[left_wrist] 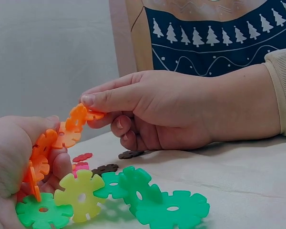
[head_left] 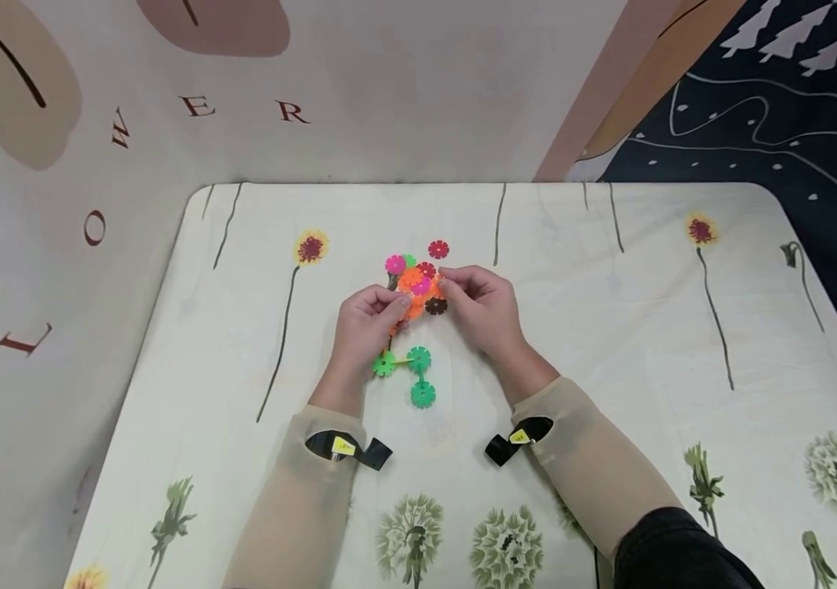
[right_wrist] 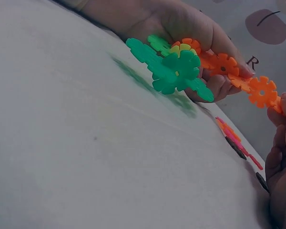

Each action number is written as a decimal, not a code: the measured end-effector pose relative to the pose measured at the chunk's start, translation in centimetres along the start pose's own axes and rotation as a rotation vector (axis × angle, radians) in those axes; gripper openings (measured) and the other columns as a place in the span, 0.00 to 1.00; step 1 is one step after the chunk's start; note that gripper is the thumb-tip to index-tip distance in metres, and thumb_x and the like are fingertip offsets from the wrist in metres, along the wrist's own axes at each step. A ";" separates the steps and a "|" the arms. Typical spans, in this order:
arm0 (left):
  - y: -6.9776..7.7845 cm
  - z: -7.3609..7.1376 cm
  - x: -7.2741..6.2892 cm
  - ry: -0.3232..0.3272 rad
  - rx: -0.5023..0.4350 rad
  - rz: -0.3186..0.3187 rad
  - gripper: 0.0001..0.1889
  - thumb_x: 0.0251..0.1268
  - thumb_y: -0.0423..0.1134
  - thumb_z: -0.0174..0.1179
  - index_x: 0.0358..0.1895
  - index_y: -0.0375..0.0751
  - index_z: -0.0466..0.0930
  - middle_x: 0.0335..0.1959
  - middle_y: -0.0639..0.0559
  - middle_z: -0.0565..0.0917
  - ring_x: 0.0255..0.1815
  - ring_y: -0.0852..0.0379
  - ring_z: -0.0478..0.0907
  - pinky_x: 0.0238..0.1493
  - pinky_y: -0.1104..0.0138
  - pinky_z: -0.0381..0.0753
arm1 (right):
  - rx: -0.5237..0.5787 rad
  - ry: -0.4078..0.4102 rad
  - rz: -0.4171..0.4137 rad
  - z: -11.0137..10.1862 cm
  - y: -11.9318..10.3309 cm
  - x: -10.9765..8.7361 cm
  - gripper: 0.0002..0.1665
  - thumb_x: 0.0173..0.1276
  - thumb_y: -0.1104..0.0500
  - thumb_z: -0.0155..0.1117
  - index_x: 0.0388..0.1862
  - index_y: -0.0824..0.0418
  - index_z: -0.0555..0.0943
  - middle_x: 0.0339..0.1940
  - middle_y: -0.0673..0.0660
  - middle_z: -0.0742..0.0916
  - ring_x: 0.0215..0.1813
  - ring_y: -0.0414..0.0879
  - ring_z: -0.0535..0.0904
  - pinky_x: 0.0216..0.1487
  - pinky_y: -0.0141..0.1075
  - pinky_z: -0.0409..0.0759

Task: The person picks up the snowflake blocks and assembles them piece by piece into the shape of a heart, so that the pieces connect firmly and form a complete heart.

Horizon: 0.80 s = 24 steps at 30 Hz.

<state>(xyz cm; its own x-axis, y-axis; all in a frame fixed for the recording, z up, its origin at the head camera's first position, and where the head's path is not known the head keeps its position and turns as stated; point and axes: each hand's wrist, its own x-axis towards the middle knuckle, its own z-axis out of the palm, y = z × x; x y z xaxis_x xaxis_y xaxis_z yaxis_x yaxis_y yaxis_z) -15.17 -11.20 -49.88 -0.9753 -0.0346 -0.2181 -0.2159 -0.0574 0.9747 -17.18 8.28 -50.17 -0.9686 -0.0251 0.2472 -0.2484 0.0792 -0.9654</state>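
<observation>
Over the cream, flower-printed cloth surface (head_left: 609,352), left hand (head_left: 362,331) and right hand (head_left: 488,315) are both pinching the orange stretch of a linked chain of orange, yellow and green notched plastic discs (left_wrist: 76,119), which is spanning between them. Green end is jutting from beside left hand toward the person. Nearby, loose pink disc (head_left: 395,264), red disc (head_left: 438,249) and dark brown disc (head_left: 431,310) are lying flat.

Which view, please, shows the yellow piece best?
Left wrist view: the yellow piece shows nearly whole, face-on. The head view shows only a thin strip; in the right wrist's, green pieces mostly hide it.
</observation>
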 end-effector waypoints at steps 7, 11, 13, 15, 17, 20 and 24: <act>0.0 -0.1 -0.1 -0.005 -0.029 0.006 0.04 0.73 0.36 0.71 0.40 0.39 0.88 0.35 0.46 0.89 0.28 0.57 0.83 0.35 0.71 0.87 | -0.009 -0.009 0.024 0.2 0.1 0.0 0.09 0.74 0.67 0.71 0.49 0.71 0.90 0.34 0.57 0.91 0.33 0.43 0.81 0.34 0.28 0.81; 0.0 0.0 0.0 -0.009 -0.030 -0.011 0.05 0.74 0.37 0.71 0.41 0.38 0.87 0.35 0.46 0.88 0.29 0.57 0.83 0.35 0.71 0.86 | -0.023 -0.008 0.041 0.3 0.1 -0.1 0.09 0.74 0.66 0.72 0.49 0.70 0.90 0.35 0.57 0.91 0.33 0.43 0.80 0.34 0.28 0.80; -0.1 0.0 0.0 -0.014 -0.030 -0.023 0.06 0.74 0.38 0.70 0.42 0.38 0.87 0.35 0.46 0.87 0.30 0.56 0.82 0.36 0.72 0.86 | -0.037 -0.008 0.051 0.3 0.1 -0.2 0.10 0.75 0.65 0.72 0.50 0.68 0.90 0.37 0.57 0.91 0.34 0.44 0.80 0.35 0.28 0.80; -0.1 0.1 0.0 -0.021 -0.030 -0.031 0.07 0.75 0.39 0.70 0.44 0.39 0.86 0.36 0.46 0.87 0.31 0.56 0.82 0.37 0.72 0.86 | -0.049 -0.002 0.061 0.4 0.1 -0.2 0.11 0.77 0.62 0.70 0.52 0.66 0.90 0.40 0.57 0.92 0.38 0.45 0.81 0.38 0.28 0.81; -0.1 0.1 0.0 -0.030 -0.034 -0.030 0.08 0.76 0.39 0.69 0.46 0.38 0.85 0.38 0.45 0.86 0.32 0.56 0.81 0.38 0.71 0.87 | -0.063 0.016 0.069 0.6 0.1 -0.3 0.13 0.80 0.59 0.67 0.56 0.63 0.90 0.47 0.57 0.92 0.45 0.45 0.83 0.47 0.28 0.82; 0.0 0.1 0.1 -0.038 -0.057 -0.020 0.09 0.77 0.38 0.67 0.49 0.35 0.84 0.40 0.46 0.86 0.33 0.57 0.81 0.39 0.70 0.87 | -0.074 0.052 0.065 0.7 0.1 -0.2 0.17 0.84 0.59 0.60 0.66 0.61 0.83 0.51 0.57 0.90 0.48 0.47 0.81 0.50 0.30 0.80; 0.1 0.1 0.2 -0.036 -0.081 -0.019 0.08 0.78 0.37 0.66 0.50 0.34 0.83 0.41 0.47 0.86 0.32 0.57 0.81 0.40 0.71 0.87 | -0.182 0.041 0.040 0.8 0.2 0.0 0.19 0.81 0.67 0.56 0.67 0.60 0.80 0.50 0.55 0.86 0.46 0.49 0.78 0.47 0.36 0.79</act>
<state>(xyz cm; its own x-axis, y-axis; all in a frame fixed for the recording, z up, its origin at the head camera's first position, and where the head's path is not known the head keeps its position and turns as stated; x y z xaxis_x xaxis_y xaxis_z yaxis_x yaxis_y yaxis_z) -15.36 -11.13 -49.80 -0.9725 0.0026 -0.2329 -0.2310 -0.1380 0.9631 -17.24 7.52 -50.40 -0.9763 0.0220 0.2152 -0.2024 0.2581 -0.9447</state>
